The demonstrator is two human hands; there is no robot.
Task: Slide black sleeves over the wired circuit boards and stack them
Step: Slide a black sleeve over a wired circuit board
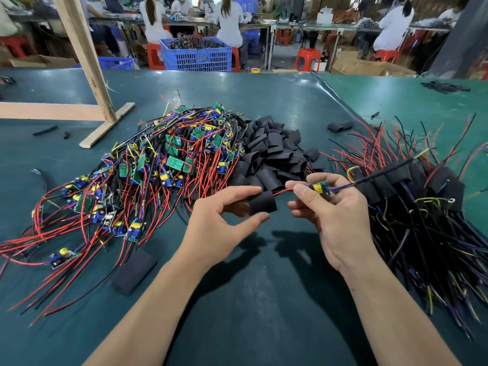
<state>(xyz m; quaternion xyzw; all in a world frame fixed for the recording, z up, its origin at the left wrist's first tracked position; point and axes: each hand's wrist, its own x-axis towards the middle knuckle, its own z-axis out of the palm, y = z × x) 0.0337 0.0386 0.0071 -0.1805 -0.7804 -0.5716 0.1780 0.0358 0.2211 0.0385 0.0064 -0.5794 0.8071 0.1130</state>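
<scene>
My left hand (224, 217) pinches a black sleeve (262, 203) between thumb and fingers, with a red wire entering its right end. My right hand (335, 207) pinches a small wired circuit board (319, 187) just right of that sleeve; its purple and black leads run off to the upper right. A heap of bare wired boards (163, 165) lies to the left, a pile of empty black sleeves (274, 151) sits behind my hands, and the stack of sleeved boards (412, 196) lies at the right.
A wooden frame (89, 75) stands at the back left of the green table (237, 299). A loose sleeve (133, 270) lies near my left forearm, another (340, 126) behind the pile. People sit at benches beyond a blue crate (196, 55).
</scene>
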